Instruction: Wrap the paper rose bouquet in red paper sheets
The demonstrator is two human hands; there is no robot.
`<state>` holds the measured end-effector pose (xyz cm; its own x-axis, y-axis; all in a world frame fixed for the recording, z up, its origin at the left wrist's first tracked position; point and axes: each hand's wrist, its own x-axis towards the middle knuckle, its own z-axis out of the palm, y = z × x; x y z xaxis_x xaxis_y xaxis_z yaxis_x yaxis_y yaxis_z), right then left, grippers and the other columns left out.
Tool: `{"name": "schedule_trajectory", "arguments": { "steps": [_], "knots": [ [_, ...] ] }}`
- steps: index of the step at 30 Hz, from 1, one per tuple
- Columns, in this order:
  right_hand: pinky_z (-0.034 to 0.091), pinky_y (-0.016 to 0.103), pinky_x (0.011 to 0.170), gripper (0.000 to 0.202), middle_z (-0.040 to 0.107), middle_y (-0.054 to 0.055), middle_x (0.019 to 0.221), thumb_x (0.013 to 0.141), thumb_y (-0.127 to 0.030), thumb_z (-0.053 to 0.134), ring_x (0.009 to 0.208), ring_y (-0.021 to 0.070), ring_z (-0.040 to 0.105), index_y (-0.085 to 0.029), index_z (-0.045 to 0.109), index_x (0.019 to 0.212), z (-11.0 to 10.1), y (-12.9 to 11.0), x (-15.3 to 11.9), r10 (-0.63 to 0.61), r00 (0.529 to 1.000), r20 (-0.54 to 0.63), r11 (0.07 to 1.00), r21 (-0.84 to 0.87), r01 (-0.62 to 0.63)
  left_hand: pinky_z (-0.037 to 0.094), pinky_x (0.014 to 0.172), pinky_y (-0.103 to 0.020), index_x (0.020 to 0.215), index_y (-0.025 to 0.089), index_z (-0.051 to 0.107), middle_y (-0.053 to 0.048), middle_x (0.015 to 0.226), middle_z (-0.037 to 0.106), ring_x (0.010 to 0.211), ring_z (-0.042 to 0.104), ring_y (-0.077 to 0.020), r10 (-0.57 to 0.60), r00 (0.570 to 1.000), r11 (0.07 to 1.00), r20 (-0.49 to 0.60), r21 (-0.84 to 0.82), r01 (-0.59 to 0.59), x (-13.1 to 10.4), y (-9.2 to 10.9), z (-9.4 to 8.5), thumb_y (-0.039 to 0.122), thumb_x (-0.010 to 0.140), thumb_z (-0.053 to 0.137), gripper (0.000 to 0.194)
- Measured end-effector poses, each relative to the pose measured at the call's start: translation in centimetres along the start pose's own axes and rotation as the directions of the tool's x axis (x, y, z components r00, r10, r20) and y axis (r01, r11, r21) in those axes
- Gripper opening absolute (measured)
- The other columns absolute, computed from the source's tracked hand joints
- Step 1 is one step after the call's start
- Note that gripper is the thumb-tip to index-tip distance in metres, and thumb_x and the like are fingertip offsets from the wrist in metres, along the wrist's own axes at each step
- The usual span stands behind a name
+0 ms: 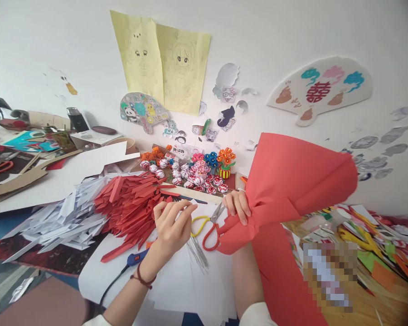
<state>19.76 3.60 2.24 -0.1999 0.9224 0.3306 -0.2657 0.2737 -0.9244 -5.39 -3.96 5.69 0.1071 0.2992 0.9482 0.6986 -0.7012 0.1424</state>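
Note:
My right hand (pixel 237 206) is wrapped round the gathered neck of a red paper bouquet wrap (pixel 292 174), which flares out to the upper right. More red paper (pixel 279 271) hangs below it. To the left, my left hand (pixel 173 222) is raised above the white sheets, its fingers bent and apart, with nothing seen in it. Between the two hands lie scissors (pixel 211 230) with one yellow and one red handle, blades parted. Thin wires (pixel 197 253) rest on the white paper (pixel 177 285) just below them.
Red folded strips (pixel 132 203) and white strips (pixel 71 217) are piled at the left. A blue corded tool (pixel 137 258) lies near my left wrist. Paper flowers (pixel 200 179) fill a box at the back. Coloured scraps (pixel 374 253) cover the right side.

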Motion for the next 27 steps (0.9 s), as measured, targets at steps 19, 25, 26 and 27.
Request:
{"name": "schedule_trajectory", "arguments": {
  "steps": [19,25,26,27],
  "knots": [
    [0.034,0.036,0.065,0.045,0.045,0.0,0.063,0.056,-0.058,0.079,0.067,0.0203,0.042,-0.025,0.052,0.067,3.4,-3.4,2.4,-0.08,0.996,0.036,0.984,0.161,0.074,0.034,0.081,-0.039,0.098,0.023,0.066,-0.004,0.093,0.071,0.076,0.062,-0.0167,-0.083,0.991,0.996,0.106,-0.018,0.085,0.2,0.2,0.5,0.005,0.084,0.055,0.025],
    [0.035,0.034,0.061,0.049,0.038,-0.003,0.054,0.052,-0.064,0.078,0.063,0.0195,0.04,-0.027,0.048,0.064,3.7,-2.0,2.2,-0.072,0.994,0.079,0.976,0.211,0.054,0.034,0.085,-0.038,0.11,0.022,0.063,-0.006,0.108,0.069,0.093,0.059,-0.0188,-0.133,0.945,0.977,0.3,-0.123,0.176,3.0,3.2,0.9,0.013,0.091,0.051,0.024],
    [0.035,0.034,0.06,0.052,0.034,-0.004,0.05,0.051,-0.068,0.076,0.061,0.0194,0.039,-0.028,0.045,0.062,3.7,-1.8,2.2,-0.074,0.996,0.058,0.97,0.236,0.058,0.034,0.086,-0.038,0.113,0.023,0.062,-0.006,0.11,0.069,0.094,0.058,-0.0191,-0.119,0.941,0.977,0.316,-0.131,0.167,3.4,3.8,0.9,0.014,0.092,0.05,0.026],
    [0.035,0.034,0.059,0.055,0.03,-0.004,0.046,0.052,-0.072,0.072,0.058,0.0194,0.038,-0.028,0.041,0.059,3.7,-1.5,2.2,-0.074,0.997,0.033,0.964,0.258,0.063,0.034,0.087,-0.039,0.115,0.023,0.061,-0.006,0.111,0.068,0.096,0.057,-0.0195,-0.106,0.939,0.979,0.327,-0.132,0.156,3.7,4.4,0.9,0.015,0.092,0.05,0.027]
  ]
}}
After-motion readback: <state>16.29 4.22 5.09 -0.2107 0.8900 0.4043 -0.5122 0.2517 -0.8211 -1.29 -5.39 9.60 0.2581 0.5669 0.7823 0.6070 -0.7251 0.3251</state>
